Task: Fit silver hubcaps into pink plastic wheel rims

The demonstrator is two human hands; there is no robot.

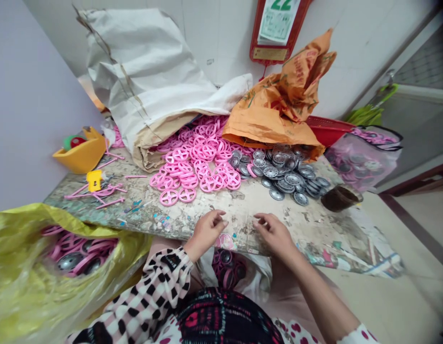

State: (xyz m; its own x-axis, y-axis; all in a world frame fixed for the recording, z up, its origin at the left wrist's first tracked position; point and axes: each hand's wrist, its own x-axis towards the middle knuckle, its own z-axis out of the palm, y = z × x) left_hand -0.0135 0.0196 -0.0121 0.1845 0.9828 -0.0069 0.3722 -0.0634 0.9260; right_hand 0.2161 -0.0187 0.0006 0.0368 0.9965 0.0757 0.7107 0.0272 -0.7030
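Left hand (206,231): is poising at the near edge of the bench (248,204), its fingers curling loosely, parted from the thumb.
Right hand (277,235): is facing it across a gap, fingers bending inward, also parted from the thumb.
Pink spoked wheels (207,152): are spilling over mid-bench from a white sack (145,57), beyond the left hand.
Grey hubcaps (292,178): are heaping just beside them, beyond the right hand, at the mouth of an orange sack (264,125).
Bench's left end: pink rods (110,203) are lying near a yellow tub (81,157).
Bench's right end: a brown jar (338,198) is sitting beside the hubcaps.
Wall: a calendar (280,21) is showing "22."
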